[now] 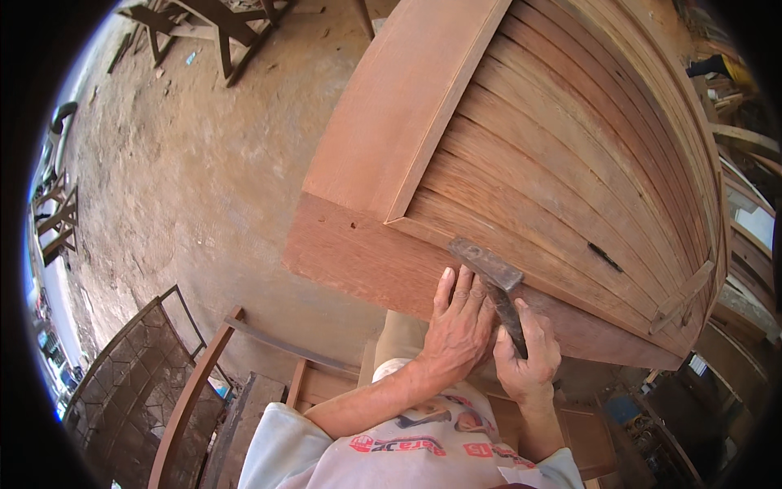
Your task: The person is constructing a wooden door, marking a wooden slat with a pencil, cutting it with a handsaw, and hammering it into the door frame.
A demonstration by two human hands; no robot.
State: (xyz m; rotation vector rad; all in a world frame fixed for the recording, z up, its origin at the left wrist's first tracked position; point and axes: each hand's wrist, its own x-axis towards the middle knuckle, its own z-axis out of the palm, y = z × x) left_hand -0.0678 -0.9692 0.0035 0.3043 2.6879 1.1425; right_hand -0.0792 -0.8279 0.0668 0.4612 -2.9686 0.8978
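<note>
A large framed wooden panel point(366, 122) with long slats stretches out in front of me. My right hand point(528, 350) is wrapped round the dark handle of a hammer point(489, 265). Its metal head rests over, or just above, the panel's near frame rail point(407, 262). Close beside the handle, my left hand point(460, 326) lies with its fingers stretched out against the near edge of that rail. Some of its fingertips are hidden by the hammer head, and whether anything is under them cannot be seen. On the slats lies a short, slim dark object point(604, 257).
Wooden trestle-like frames point(204, 33) stand on the dusty floor point(204, 155) at the far left. A chair-like frame with a curved wooden piece point(195, 391) is at the near left. Several wooden pieces point(745, 138) crowd the right side, past the panel's edge.
</note>
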